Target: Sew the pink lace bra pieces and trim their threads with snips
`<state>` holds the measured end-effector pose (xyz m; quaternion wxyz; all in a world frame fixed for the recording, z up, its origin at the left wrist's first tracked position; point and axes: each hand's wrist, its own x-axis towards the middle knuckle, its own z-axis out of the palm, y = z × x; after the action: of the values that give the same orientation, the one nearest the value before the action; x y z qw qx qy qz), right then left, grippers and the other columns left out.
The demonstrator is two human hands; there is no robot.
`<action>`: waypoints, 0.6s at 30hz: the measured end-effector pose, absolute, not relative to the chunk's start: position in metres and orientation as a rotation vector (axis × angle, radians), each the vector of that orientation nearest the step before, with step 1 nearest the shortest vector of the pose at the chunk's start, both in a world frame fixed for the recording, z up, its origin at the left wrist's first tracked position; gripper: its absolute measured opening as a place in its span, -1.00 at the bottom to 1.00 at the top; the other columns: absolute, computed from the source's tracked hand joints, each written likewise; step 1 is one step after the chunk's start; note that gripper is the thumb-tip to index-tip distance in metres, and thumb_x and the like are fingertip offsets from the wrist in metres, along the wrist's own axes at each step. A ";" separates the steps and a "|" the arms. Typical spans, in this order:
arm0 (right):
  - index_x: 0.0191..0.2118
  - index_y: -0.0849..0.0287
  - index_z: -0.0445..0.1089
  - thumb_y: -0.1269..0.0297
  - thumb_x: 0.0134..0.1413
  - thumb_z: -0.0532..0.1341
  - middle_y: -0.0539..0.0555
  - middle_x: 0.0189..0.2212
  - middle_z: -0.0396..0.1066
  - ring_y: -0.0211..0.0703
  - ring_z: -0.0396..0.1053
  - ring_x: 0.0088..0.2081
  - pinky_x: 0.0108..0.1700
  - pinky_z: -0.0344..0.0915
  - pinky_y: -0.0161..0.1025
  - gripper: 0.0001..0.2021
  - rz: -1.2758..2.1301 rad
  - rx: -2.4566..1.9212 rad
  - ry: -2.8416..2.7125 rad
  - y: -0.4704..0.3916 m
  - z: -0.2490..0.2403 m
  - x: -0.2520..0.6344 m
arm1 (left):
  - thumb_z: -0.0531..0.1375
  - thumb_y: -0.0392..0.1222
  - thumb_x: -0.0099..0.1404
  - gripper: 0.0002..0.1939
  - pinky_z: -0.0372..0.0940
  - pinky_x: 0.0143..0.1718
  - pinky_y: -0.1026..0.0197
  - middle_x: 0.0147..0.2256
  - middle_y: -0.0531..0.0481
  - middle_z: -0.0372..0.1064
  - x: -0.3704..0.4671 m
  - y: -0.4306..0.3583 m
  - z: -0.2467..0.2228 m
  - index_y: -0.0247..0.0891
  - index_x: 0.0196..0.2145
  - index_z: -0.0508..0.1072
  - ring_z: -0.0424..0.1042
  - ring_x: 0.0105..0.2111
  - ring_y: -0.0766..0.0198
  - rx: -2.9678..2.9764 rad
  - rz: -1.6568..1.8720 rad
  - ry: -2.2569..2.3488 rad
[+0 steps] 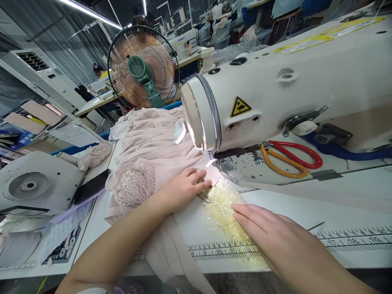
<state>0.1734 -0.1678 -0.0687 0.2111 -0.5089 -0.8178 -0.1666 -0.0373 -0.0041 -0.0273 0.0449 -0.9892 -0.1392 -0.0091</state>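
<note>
My left hand (183,185) lies over pale pink fabric (171,175) just in front of the sewing machine's needle area (210,155). Its fingers are stretched out, their tips at a small light pink piece (213,176) by the presser foot. Flat along the yellowish, crinkled clear-taped strip (225,206) on the table rests my right hand (266,224), fingers straight and side by side. Beyond my left hand, pale pink garments with lace cups (139,183) are heaped to the left of the machine head (202,114). Neither hand visibly grips anything.
Scissors with red and orange handles (284,159) lie on the machine bed. A printed ruler scale (355,241) runs along the table's front. At left are a black phone (92,187) and another white machine (33,188). A large fan (143,67) stands behind the garments.
</note>
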 end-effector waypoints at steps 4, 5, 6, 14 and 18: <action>-0.20 0.20 0.52 0.64 -0.02 -0.08 0.03 -0.15 0.56 -0.20 0.49 -0.17 -0.30 0.45 -0.26 -0.53 -0.466 -1.410 -2.278 -0.167 -0.068 0.172 | -0.02 -0.32 0.41 -0.65 0.26 0.11 -0.01 0.14 -0.18 0.27 -0.038 0.000 -0.029 -0.23 0.09 0.35 0.25 0.13 0.10 -3.029 -0.004 -0.416; -0.22 0.20 0.52 0.64 -0.02 -0.08 0.02 -0.16 0.57 -0.20 0.50 -0.18 -0.31 0.45 -0.27 -0.53 -0.468 -1.412 -2.267 -0.167 -0.067 0.172 | -0.03 -0.32 0.41 -0.64 0.27 0.10 -0.02 0.15 -0.18 0.27 -0.038 0.001 -0.029 -0.22 0.09 0.35 0.25 0.13 0.10 -3.027 0.003 -0.418; -0.23 0.20 0.52 0.64 -0.02 -0.09 0.02 -0.17 0.57 -0.21 0.51 -0.19 -0.32 0.45 -0.27 -0.53 -0.469 -1.414 -2.257 -0.166 -0.066 0.171 | -0.03 -0.32 0.41 -0.64 0.27 0.10 -0.02 0.15 -0.17 0.27 -0.039 0.002 -0.029 -0.22 0.09 0.36 0.25 0.13 0.09 -3.025 0.006 -0.417; -0.23 0.18 0.51 0.62 -0.04 -0.08 0.03 -0.16 0.57 -0.19 0.50 -0.17 -0.31 0.43 -0.28 -0.54 -0.476 -1.419 -2.259 -0.167 -0.068 0.172 | -0.05 -0.32 0.42 -0.64 0.26 0.12 -0.01 0.15 -0.20 0.27 -0.039 0.005 -0.028 -0.26 0.08 0.37 0.23 0.15 0.10 -3.068 -0.021 -0.402; -0.20 0.19 0.49 0.61 -0.06 -0.06 0.06 -0.15 0.56 -0.16 0.49 -0.17 -0.31 0.41 -0.25 -0.56 -0.461 -1.383 -2.272 -0.168 -0.070 0.175 | -0.06 -0.32 0.43 -0.64 0.26 0.11 0.00 0.16 -0.19 0.26 -0.038 0.004 -0.028 -0.25 0.09 0.37 0.24 0.14 0.11 -3.084 0.005 -0.421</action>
<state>0.1746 -0.1676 -0.0701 0.2193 -0.5000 -0.8211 -0.1665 -0.0382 0.0042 -0.0278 0.0146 -0.9907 -0.1351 0.0017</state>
